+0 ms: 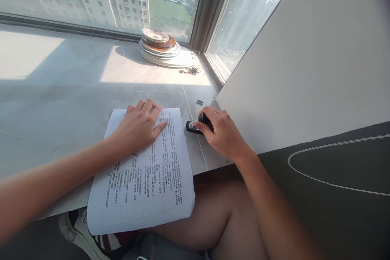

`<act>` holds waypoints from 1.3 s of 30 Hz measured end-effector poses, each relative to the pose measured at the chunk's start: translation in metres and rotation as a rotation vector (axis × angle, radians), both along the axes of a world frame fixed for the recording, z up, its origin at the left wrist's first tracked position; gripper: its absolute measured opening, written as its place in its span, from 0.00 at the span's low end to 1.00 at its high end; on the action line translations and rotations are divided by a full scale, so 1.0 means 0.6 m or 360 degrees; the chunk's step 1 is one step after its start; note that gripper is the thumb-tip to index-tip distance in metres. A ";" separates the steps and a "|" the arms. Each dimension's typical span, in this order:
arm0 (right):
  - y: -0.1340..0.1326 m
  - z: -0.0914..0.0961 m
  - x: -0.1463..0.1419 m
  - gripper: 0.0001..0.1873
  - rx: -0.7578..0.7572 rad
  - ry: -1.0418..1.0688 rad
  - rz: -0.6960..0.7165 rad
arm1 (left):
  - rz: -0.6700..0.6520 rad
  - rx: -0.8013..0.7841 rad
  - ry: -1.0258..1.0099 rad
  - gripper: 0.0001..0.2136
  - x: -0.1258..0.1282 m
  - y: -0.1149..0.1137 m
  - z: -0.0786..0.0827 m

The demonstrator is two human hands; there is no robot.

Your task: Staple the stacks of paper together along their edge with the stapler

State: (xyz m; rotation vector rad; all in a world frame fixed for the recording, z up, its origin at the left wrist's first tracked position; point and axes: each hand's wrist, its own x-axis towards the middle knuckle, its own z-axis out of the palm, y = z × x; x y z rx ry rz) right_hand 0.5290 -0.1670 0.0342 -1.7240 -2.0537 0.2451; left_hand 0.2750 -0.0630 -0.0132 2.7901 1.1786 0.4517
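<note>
A printed sheet of paper (143, 187), perhaps more than one, lies on the sill and hangs over its front edge. My left hand (141, 124) rests flat on the upper part of the paper, thumb spread to the right and fingers pointing away from me. Just right of the paper, my right hand (221, 130) is closed around a black stapler (191, 127). The stapler's front end points left at the paper's edge, apart from it by a small gap. Part of the stapler is hidden by my fingers.
Small dark staple strips (200, 102) lie beyond the stapler. A stack of plates (160, 50) stands by the window corner, with a beaded string (190, 71) before it. A white wall (304, 57) rises on the right. The sill's front edge runs over my legs.
</note>
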 end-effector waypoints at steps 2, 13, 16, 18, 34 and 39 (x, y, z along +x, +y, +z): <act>-0.005 0.004 -0.003 0.13 -0.0029 -0.0012 0.0054 | -0.0004 0.0009 -0.0006 0.23 0.000 0.000 0.000; -0.011 0.012 0.003 0.07 -0.0073 -0.0225 0.0185 | 0.0018 -0.0095 -0.0020 0.23 -0.001 -0.002 0.001; -0.020 0.026 0.006 0.11 0.0190 -0.0195 0.0149 | 0.0037 -0.0096 -0.0028 0.22 0.000 -0.002 0.001; -0.038 0.041 0.000 0.13 0.0222 -0.0155 0.0067 | 0.0048 -0.0096 -0.0032 0.22 0.000 -0.002 0.000; -0.105 0.054 -0.028 0.13 -0.1299 0.0617 0.0541 | -0.0015 0.0062 -0.0153 0.18 -0.001 -0.009 0.001; -0.099 0.056 -0.025 0.15 -0.1250 0.0815 0.0603 | -0.0818 0.0172 -0.0369 0.23 -0.001 -0.035 0.018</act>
